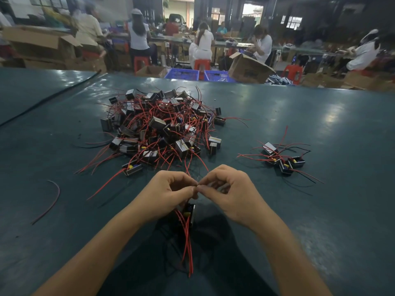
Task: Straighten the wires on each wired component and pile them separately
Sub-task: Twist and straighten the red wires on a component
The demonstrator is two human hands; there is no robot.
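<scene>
A small black wired component (190,212) hangs between my hands, its red wires (188,242) trailing down toward me. My left hand (168,193) grips the component's top, fingers curled. My right hand (228,191) pinches a thin wire at the point where the two thumbs meet. Beyond my hands lies a big tangled heap of black components with red wires (162,127). To the right sits a small separate pile of several components (282,160), with red and black wires spread out sideways.
The dark green table (320,129) stretches ahead. One loose red wire (51,199) lies at the left. A black cable (53,96) runs along the far left. Behind the table, seated people, cardboard boxes (248,69) and blue crates (183,74).
</scene>
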